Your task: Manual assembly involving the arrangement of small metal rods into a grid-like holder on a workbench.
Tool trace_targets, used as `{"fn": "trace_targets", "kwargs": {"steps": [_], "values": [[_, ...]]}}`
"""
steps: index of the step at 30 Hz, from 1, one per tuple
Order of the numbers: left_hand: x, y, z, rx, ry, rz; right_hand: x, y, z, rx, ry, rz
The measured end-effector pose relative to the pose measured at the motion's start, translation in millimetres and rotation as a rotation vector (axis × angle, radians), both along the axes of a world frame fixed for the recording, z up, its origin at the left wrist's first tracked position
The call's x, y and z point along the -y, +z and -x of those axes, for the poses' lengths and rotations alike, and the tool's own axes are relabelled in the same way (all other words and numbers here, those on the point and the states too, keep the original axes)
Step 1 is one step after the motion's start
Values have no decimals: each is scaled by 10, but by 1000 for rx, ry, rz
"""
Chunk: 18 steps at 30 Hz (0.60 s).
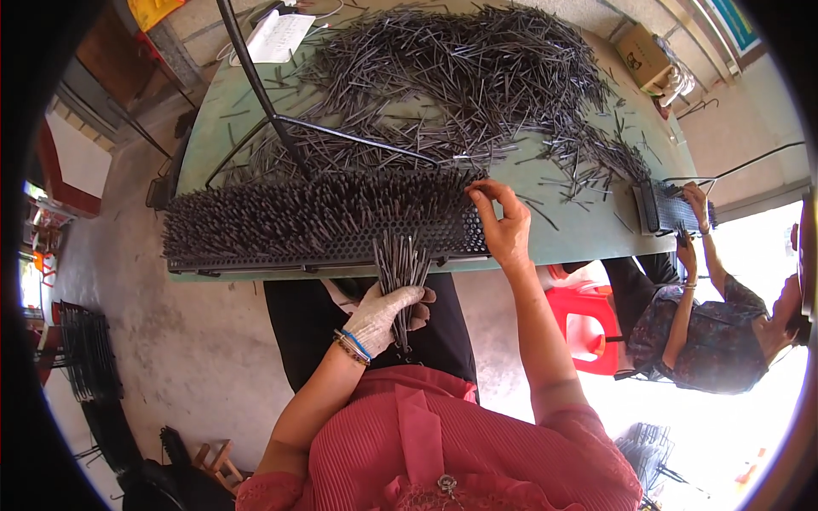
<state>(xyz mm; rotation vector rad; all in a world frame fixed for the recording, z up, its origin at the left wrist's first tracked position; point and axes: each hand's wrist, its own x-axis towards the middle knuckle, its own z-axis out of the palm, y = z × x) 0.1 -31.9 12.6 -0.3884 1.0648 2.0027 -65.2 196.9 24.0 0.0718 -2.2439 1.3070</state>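
My left hand [388, 317], in a pale knitted glove, is closed round a bundle of thin dark strips [398, 264] that fan out upward in front of me. Beyond it lies a long black perforated rack [471, 232] at the table's near edge. Dense rows of upright dark strips [281, 213] stand in its holes, while bare holes show along its front and at the right end. My bare right hand [504, 228] is at that right end, with thumb and forefinger pinched beside the standing strips. Whatever is between those fingertips is too small to make out.
A large heap of loose dark strips [460, 72] covers much of the green table [588, 234]. A bent black metal frame [256, 85] rises over the rack. At right, another person [707, 328] handles a smaller rack [669, 207]. A cardboard box [643, 58] stands behind.
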Motion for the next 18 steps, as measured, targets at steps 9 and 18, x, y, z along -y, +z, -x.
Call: {"fn": "trace_targets", "kwargs": {"steps": [9, 18], "values": [[-10, 38, -8, -7, 24, 20, 25, 31, -19, -34, 23, -88], [5, 55, 2, -17, 15, 41, 49, -7, -15, -120, 27, -171]]}}
